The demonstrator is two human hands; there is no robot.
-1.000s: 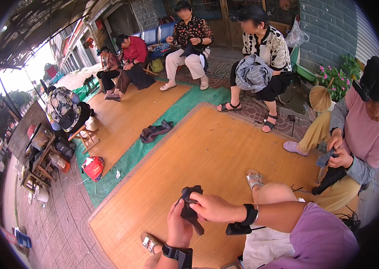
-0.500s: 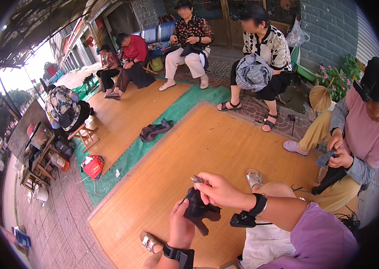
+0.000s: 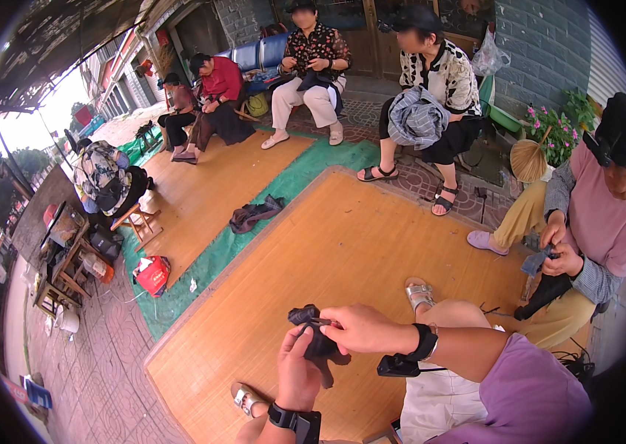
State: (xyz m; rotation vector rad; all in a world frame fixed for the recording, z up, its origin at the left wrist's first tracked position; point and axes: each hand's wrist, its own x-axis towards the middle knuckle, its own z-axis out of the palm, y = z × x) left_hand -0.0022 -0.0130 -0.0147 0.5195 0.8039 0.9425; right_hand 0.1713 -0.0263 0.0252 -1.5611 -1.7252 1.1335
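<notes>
My left hand is closed on a piece of dark cloth, thumb and fingers pinching its near-left side. The cloth is bunched, one lump of it standing above my fingers and loose ends hanging below. From the right, my right hand comes in over it, closed on a small pointed metal tool that looks like thread snips. The tips lie against the upper part of the cloth, close to my left thumb. Most of the tool is hidden inside my right hand, so I cannot see whether its blades are apart.
Below my hands lies a tan mat, beside a green sheet with a dark garment on it. To my right a person handles grey-blue cloth; several others sit farther off. A red bag stands at left.
My right hand has come down slightly, bringing the tool's tips onto the cloth. A lump of cloth now stands higher above my left fingers.
</notes>
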